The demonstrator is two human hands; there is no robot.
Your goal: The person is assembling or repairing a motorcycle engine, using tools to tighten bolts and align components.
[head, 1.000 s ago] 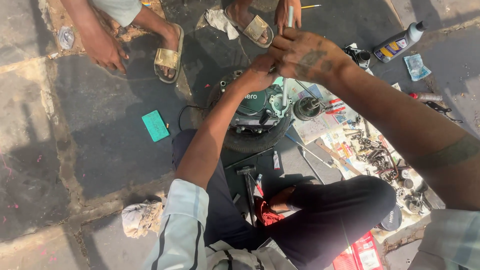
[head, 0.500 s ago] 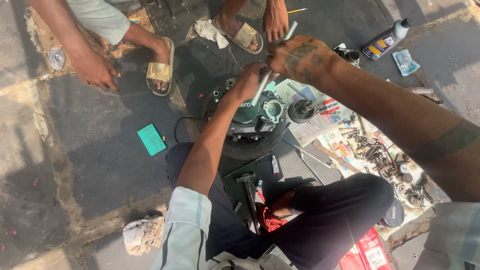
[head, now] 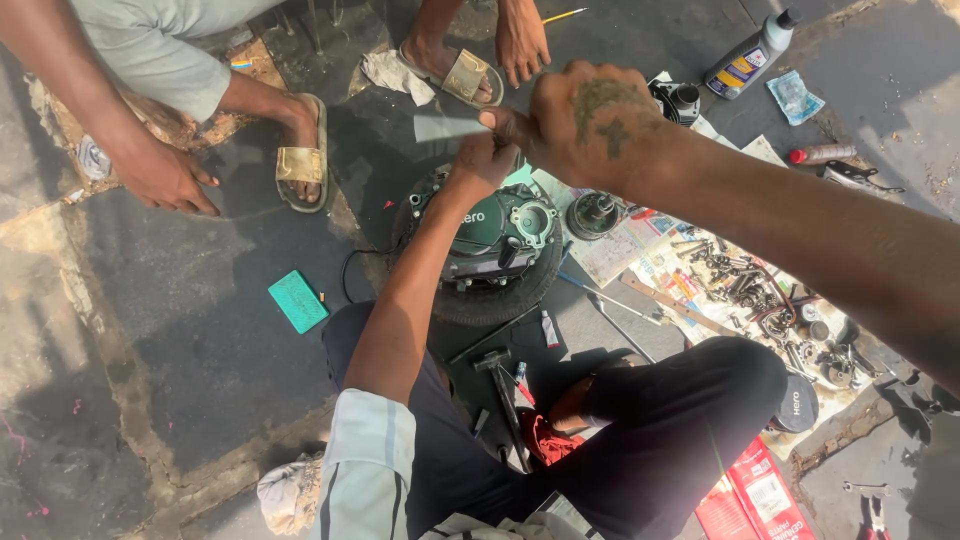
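Dusty pavement is carrying everything — the green engine casing [head: 497, 240] is sitting on a tyre [head: 500, 297] between the person's knees. Since a moment ago the right hand [head: 585, 125] is rising clear above it, fingers clenching a thin metal strip [head: 450, 127], while the left hand [head: 482, 160] is gripping beside it. Bolts [head: 745, 290] are lying scattered on newspaper [head: 620, 250] nearby.
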